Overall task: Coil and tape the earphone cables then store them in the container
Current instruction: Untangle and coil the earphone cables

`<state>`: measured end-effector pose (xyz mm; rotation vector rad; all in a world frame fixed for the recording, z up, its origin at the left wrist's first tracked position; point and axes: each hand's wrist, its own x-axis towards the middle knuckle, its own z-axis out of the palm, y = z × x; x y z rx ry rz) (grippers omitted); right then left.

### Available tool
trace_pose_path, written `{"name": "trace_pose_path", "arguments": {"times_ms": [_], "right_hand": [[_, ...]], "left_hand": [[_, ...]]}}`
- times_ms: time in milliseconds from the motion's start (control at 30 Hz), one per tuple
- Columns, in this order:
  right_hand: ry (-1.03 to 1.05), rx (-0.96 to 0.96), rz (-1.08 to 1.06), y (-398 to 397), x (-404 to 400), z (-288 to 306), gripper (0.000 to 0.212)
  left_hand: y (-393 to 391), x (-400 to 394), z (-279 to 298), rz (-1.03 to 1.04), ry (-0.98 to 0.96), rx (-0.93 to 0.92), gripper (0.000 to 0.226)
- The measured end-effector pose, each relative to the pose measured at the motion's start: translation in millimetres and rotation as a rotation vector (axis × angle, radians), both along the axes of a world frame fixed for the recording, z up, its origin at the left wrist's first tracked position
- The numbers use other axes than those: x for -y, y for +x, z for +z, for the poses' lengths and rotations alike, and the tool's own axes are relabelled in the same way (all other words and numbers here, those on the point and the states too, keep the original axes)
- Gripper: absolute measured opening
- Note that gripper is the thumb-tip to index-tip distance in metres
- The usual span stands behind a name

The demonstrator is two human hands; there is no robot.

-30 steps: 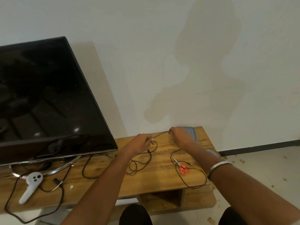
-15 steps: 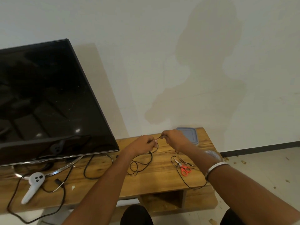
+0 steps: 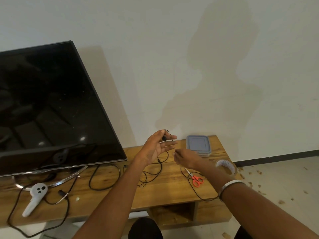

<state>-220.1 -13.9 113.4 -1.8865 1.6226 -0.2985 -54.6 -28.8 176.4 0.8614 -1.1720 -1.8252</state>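
Plain pale wall behind; low wooden tabletop [image 3: 165, 192] against it, with a dark TV [image 3: 51, 107] leaning at its left end.

Left hand [image 3: 155, 149] raised above the tabletop, palm turned inward, fingers spread straight, thumb pinning an earbud against the index finger. Likely serving as the form to wind on: straight, spread fingers give the loops something to sit over. Earphone cable [image 3: 161, 165] runs from that pinch over the fingertips, then drops to loose loops lying on the wood below.

Right hand [image 3: 187, 158] lower and just beside, fingertips pinching the cable near the left fingers, apparently feeding the next turn. Its image is slightly blurred, so finger detail is uncertain.

A second black cable [image 3: 195, 190] lies uncoiled at the right, under the red scissors [image 3: 196, 180]. Tape roll [image 3: 226, 166] at the right edge, within reach for binding. Container [image 3: 198, 145], grey lid on, sits at the back right, just past the hands. Winding barely begun, by my reading.
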Motion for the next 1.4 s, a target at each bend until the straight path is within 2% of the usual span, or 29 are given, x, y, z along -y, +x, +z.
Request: {"name": "trace_pose_path", "arguments": {"times_ms": [100,200,367,500,767,933,1133,1400], "right_hand": [[0.062,0.061,0.018,7,-5,-1,0.032],[0.167,0.166,0.038,12,-9,0,0.027],[0.279,0.159,0.14,15,-15,5,0.015],[0.335,0.099,0.204,11,-12,3,0.025],[0.195,0.12,0.255,4,-8,16,0.019],[0.143,0.184,0.266,-3,-6,24,0.017],[0.103,0.236,0.246,-9,-6,32,0.02],[-0.035,0.183,0.19,-22,5,31,0.019]], "left_hand": [[-2,-1,-1,-0.009,-0.008,-0.054,0.024],[-3,0,-5,0.017,-0.031,-0.014,0.025],[1,2,-10,0.085,-0.126,0.202,0.025],[6,3,-14,0.061,-0.297,0.45,0.024],[13,8,-43,-0.022,-0.542,0.76,0.02],[16,7,-46,-0.023,-0.604,0.852,0.02],[15,5,-40,-0.077,-0.643,0.907,0.022],[21,3,-39,-0.144,-0.531,0.896,0.023]]}}
